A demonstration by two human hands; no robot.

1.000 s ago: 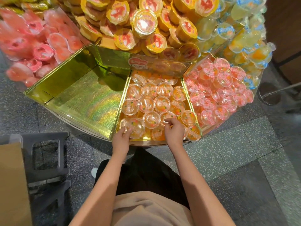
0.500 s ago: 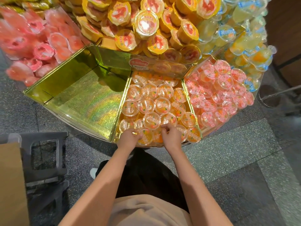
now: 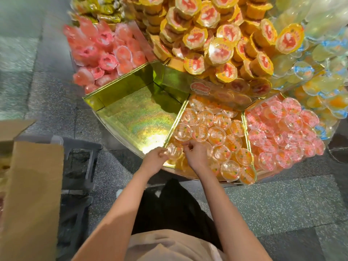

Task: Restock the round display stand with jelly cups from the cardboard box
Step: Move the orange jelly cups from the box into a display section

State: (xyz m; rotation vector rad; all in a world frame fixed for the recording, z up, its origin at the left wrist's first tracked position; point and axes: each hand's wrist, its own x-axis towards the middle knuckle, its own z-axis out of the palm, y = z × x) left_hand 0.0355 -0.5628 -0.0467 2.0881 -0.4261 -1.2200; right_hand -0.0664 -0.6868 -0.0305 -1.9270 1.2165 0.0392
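The round display stand (image 3: 122, 140) has gold-lined wedge compartments. The middle wedge is packed with clear orange jelly cups (image 3: 216, 135). My left hand (image 3: 155, 160) grips one clear jelly cup (image 3: 174, 152) at that wedge's near left corner. My right hand (image 3: 195, 153) lies just beside it on the cups, fingers curled, pinching the rim of a cup at the front row. The wedge to the left, a gold compartment (image 3: 139, 117), holds nothing. The cardboard box (image 3: 32, 194) stands at the left edge, its inside mostly out of sight.
Pink jelly cups (image 3: 282, 132) fill the wedge on the right. Yellow-lidded cups (image 3: 207, 40) pile on the upper tier, pink packs (image 3: 105, 55) at the back left. A dark plastic stool (image 3: 81, 166) stands beside the box on the speckled floor (image 3: 282, 213).
Both hands moved left along the front row of orange cups toward the wedge's near left corner. The view swung right and the box came further into sight.
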